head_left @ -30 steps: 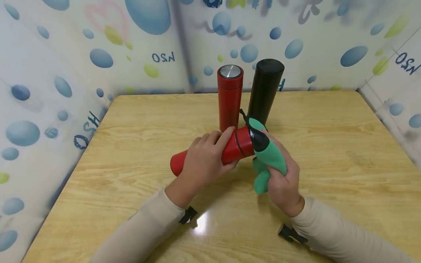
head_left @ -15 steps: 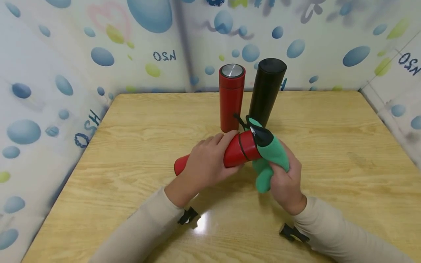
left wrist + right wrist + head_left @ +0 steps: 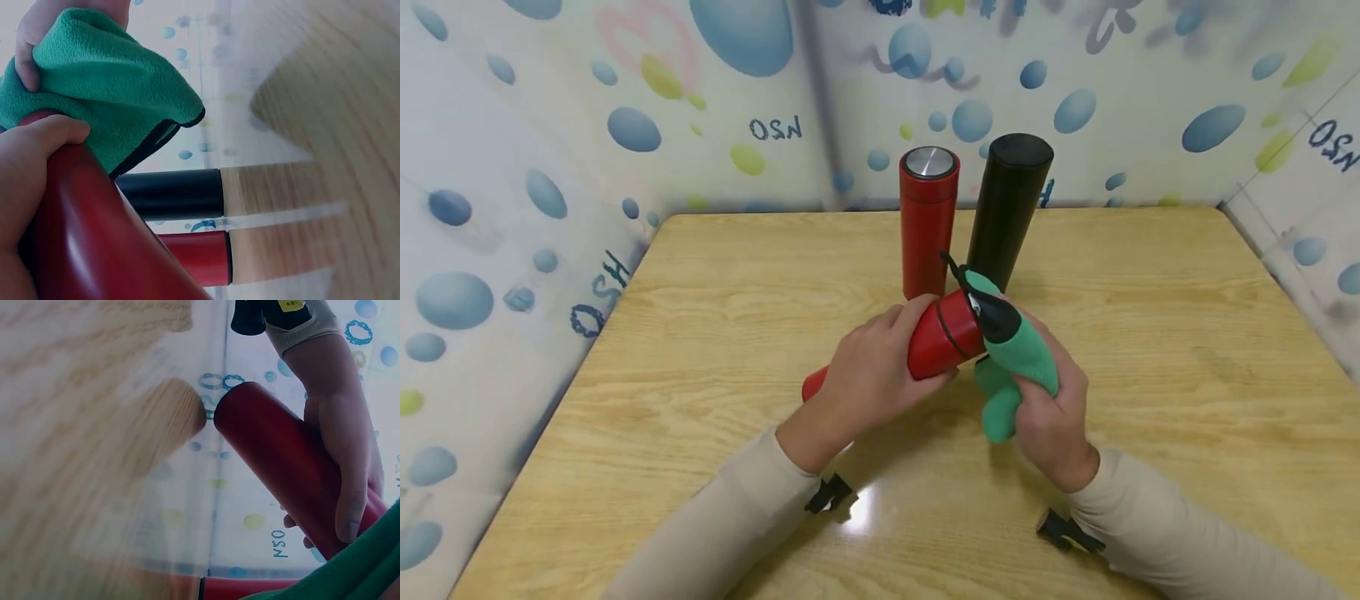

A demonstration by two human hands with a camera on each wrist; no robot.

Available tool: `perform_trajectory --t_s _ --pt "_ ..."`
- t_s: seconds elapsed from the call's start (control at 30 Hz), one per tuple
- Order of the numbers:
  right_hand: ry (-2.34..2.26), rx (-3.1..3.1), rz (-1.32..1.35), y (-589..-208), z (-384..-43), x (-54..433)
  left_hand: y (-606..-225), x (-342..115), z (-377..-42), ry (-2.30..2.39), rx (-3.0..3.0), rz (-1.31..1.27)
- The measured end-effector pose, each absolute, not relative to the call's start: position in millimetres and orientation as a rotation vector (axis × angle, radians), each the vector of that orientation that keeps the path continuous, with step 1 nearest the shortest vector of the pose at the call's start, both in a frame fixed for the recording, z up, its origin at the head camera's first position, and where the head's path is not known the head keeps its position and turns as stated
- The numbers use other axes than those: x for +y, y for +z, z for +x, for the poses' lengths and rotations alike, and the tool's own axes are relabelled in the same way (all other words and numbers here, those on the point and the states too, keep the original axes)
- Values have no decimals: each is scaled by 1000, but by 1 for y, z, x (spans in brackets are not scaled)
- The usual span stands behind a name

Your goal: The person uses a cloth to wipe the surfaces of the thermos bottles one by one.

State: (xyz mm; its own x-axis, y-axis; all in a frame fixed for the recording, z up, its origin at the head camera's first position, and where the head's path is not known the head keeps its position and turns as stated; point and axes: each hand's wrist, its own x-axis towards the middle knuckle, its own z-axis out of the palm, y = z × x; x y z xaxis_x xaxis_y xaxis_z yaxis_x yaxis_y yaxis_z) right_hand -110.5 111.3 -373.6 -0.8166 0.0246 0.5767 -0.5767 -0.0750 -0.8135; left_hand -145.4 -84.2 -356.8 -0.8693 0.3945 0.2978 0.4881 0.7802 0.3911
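My left hand [image 3: 871, 367] grips a red thermos flask [image 3: 942, 340] around its body, fingers over the top and thumb below. The flask is tilted above the table, its lid end raised toward the right. In the right wrist view the base of this flask [image 3: 269, 444] hangs clear of the tabletop. My right hand [image 3: 1054, 408] holds a bunched green cloth [image 3: 1028, 360] with black edging against the lid end. The cloth covers the lid's top. In the left wrist view the cloth [image 3: 119, 81] drapes over that end, hiding some right-hand fingers.
Behind the hands, a second red flask [image 3: 927, 237] with a silver-topped lid stands upright. Close to its right stands a black flask [image 3: 1009, 208]. Both are on the wooden table [image 3: 737, 292], which meets a patterned wall [image 3: 700, 167] at the back.
Over the last second the held flask has shifted slightly right and its tilt has steepened, with less of its base showing. The cloth has moved a little along with it. Both standing flasks stay put.
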Motion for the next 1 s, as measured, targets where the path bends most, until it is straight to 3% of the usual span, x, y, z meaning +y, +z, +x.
perform_trajectory --t_s 0.3,0.57,0.83,1.0 --pt "2021 -1678 498 -375 -107 112 -353 -84 -144 -820 -2630 -740" --pt "2101 -1925 248 -373 -107 113 -339 -85 -134 -1515 -2264 -682" --pt "2607 -2132 -87 -367 -111 108 -330 -81 -124 -1909 -1746 -678" --pt "2911 -2130 -61 -369 -112 109 -330 -77 -126 -2098 -1414 -789"
